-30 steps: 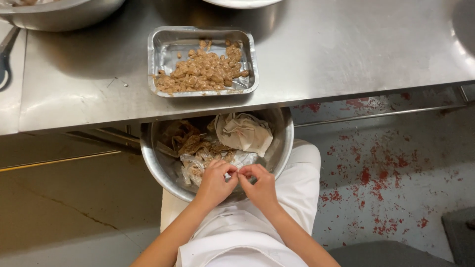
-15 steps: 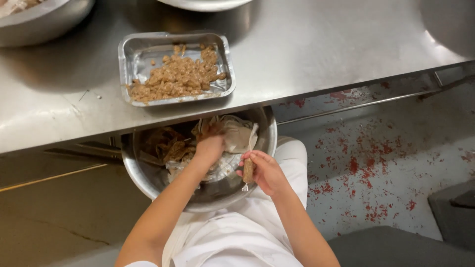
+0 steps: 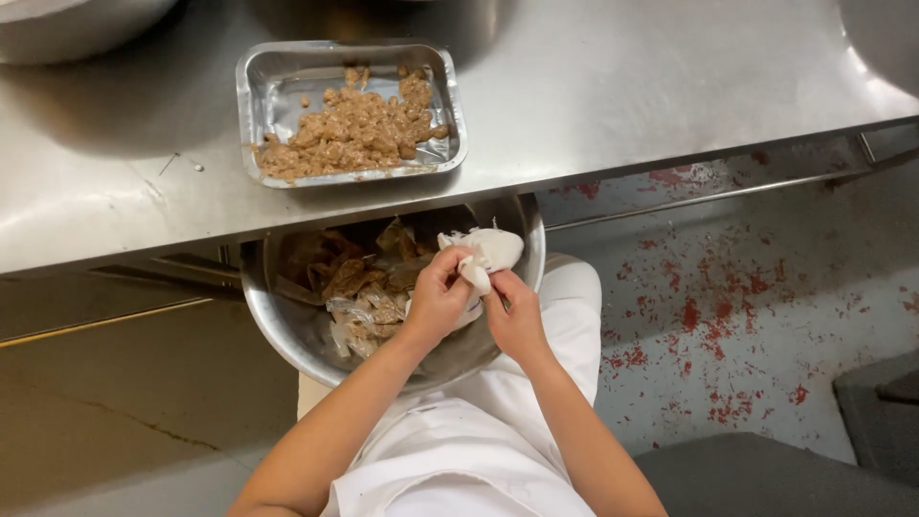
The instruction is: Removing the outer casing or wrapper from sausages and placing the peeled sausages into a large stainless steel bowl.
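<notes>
Peeling seems the work in hand in the head view, the only view there is: both hands meet over a steel bowl (image 3: 287, 325) that rests on the person's lap, just under the edge of the steel worktop (image 3: 622, 86).

The left hand (image 3: 436, 302) and the right hand (image 3: 517, 316) each pinch a pale, crumpled wrapper (image 3: 488, 251); both grips are clamped on it, fingers closed, and it sits just above the two grips, over the bowl's far right rim.

Beside the left grip, lower in the bowl, lies a heap of brown, stained wrappers and clear film (image 3: 359, 282). I count one pale piece in hand; the pieces in the heap overlap too much to count.

Beyond the grips, up on the worktop, stands one foil tray (image 3: 254, 105), about half covered with brown minced filling (image 3: 354, 134). Judging by that, a fair share of the emptying is done, the tray has room left, and how many full wrappers remain in the bowl I cannot tell.

Counted: two hands, one bowl on the lap, one tray, one worktop. A corner of another bowl (image 3: 77, 29) shows far off to the left.
</notes>
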